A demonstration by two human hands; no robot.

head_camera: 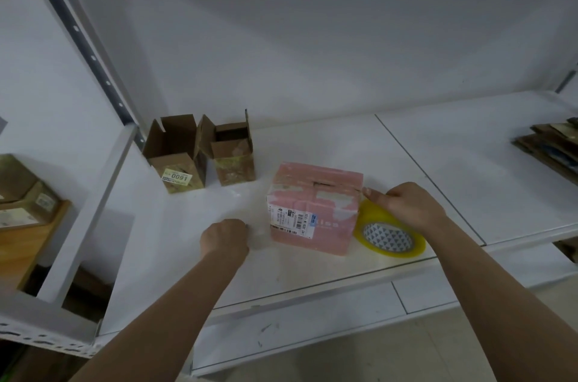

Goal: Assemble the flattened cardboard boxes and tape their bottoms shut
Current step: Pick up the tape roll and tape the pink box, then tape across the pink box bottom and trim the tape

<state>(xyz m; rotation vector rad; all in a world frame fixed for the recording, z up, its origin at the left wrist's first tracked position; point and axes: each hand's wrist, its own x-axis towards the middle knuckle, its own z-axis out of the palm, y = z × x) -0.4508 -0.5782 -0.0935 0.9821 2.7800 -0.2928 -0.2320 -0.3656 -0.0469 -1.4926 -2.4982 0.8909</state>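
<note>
A pink cardboard box [314, 209] stands on the white shelf [344, 143], its folded flaps facing up and a shipping label on its front. My right hand [406, 206] grips a yellow tape roll [391, 233] against the box's right side, thumb pointing at the top right edge. My left hand [225, 237] is curled just left of the box and seems to pinch a clear strip of tape that runs to the box's front face.
Two small brown boxes [178, 156] [233, 153] stand open-topped at the back left of the shelf. Flattened cardboard [550, 147] is stacked at the far right. More boxes [25, 193] sit on the lower left shelf beyond a metal upright.
</note>
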